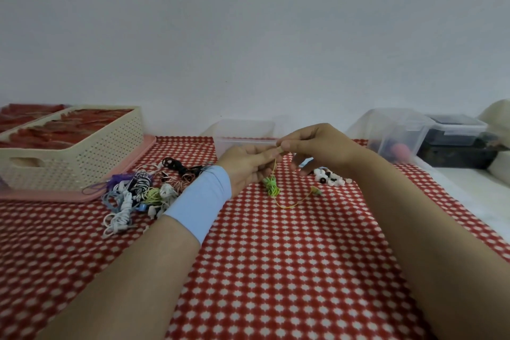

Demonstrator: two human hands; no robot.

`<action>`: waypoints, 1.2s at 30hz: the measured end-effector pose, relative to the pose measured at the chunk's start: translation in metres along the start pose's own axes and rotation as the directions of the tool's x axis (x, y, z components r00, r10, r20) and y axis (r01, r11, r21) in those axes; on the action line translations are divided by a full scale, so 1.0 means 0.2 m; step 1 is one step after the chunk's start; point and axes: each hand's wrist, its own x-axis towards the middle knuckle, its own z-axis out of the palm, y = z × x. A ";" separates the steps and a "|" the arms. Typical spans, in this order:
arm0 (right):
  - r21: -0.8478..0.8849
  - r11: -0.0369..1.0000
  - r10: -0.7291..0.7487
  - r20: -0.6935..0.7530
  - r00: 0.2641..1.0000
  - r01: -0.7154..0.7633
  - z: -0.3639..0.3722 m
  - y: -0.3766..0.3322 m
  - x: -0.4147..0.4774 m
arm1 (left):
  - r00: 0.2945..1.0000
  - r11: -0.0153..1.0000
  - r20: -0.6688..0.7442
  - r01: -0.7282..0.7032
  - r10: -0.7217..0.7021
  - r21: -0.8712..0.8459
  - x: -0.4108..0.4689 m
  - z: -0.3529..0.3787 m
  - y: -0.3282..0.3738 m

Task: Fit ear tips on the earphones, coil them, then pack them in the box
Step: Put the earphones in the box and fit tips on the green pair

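Observation:
A green-yellow pair of earphones (pixel 271 186) hangs from my fingers, its tangled cord touching the red checked cloth and one earbud (pixel 316 190) lying to the right. My left hand (pixel 245 164), with a pale blue wristband, and my right hand (pixel 317 146) meet above it and both pinch the cord's top end, where the other earbud is hidden by my fingertips. A small heap of white and black ear tips (pixel 329 176) lies just right of my right hand. A clear plastic box (pixel 242 132) stands behind my hands.
A pile of tangled earphones (pixel 143 190) in several colours lies at the left. Behind it a cream basket (pixel 71 146) sits on a pink tray (pixel 82 196). Clear lidded containers (pixel 430 135) stand at the back right on a white surface.

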 end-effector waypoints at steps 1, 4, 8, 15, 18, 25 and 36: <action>0.043 0.999 0.019 0.019 1.000 -0.020 0.00 0.00 0.00 | 1.000 1.000 0.006 -0.008 0.008 0.008 0.00 0.00 0.00; 0.159 0.983 0.077 0.080 0.994 -0.089 -0.01 0.01 0.00 | 0.999 0.999 0.035 -0.042 0.042 0.018 0.00 0.00 0.01; 0.193 0.974 0.102 0.110 0.989 -0.122 0.00 0.02 0.02 | 0.993 0.991 0.052 -0.112 0.109 0.067 -0.01 0.00 0.01; 0.261 0.956 0.086 0.185 0.979 -0.133 -0.03 0.03 0.01 | 0.990 0.992 0.073 -0.121 0.119 0.022 -0.02 0.02 0.03; 0.223 0.966 0.098 0.140 0.985 -0.128 -0.02 0.03 0.02 | 0.989 0.990 0.064 -0.136 0.133 0.039 -0.01 0.01 0.02; 0.184 0.981 0.044 0.103 0.994 -0.062 -0.03 0.00 0.01 | 0.990 0.990 0.019 -0.143 0.143 0.010 0.00 0.00 0.02; -0.157 0.984 -0.098 -0.040 0.994 0.090 -0.02 -0.02 0.02 | 0.999 0.999 -0.031 -0.045 0.045 0.019 0.01 0.00 0.01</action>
